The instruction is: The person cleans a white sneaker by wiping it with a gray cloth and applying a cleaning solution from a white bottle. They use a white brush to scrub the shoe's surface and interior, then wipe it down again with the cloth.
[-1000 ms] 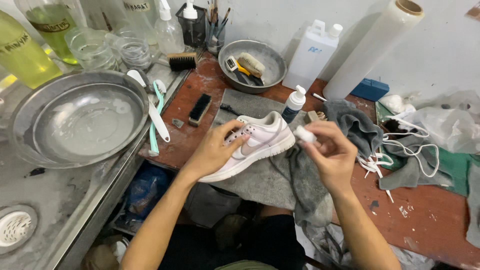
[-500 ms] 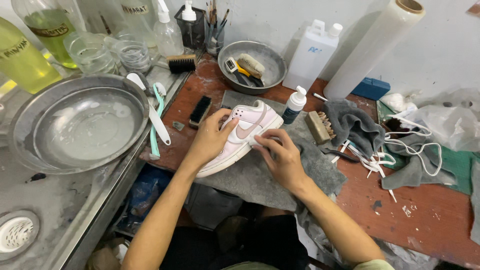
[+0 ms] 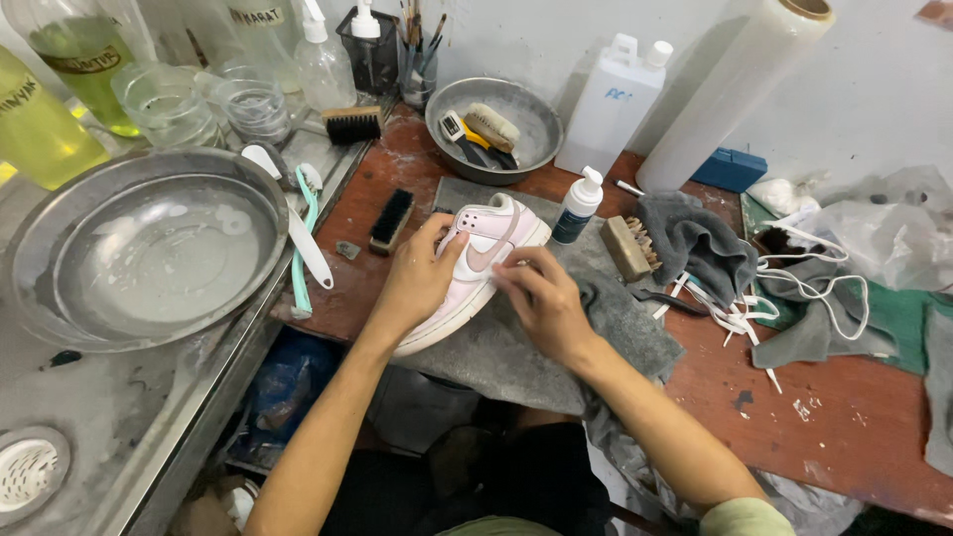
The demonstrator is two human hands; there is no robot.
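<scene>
So we've got a white and pale pink sneaker [image 3: 475, 268] lying on its side near the middle of the frame, on a grey cloth [image 3: 516, 347] spread over the reddish wooden table [image 3: 844, 407]. Our left hand [image 3: 417, 283] is wrapped around the shoe's middle, fingers curled over the upper and gripping it. Our right hand [image 3: 541, 303] sits just to the right with fingers bent and tips pressed on the shoe's side; we can't tell if there's anything pinched under them.

Just above the shoe there's a small white pump bottle [image 3: 577, 205], and beside it a wooden brush [image 3: 629, 248] lying by a dark grey rag [image 3: 695, 243]. White laces [image 3: 794, 288] sprawl to the right. A black brush [image 3: 391, 220] lies left of the shoe. Further up, a metal bowl [image 3: 531, 119] holds a few brushes, with a white jug [image 3: 611, 104] and a roll of clear wrap [image 3: 735, 89] next to it. On the left of the frame sits a big steel basin [image 3: 60, 298] with water in it, and a teal toothbrush [image 3: 303, 248] along its edge.
</scene>
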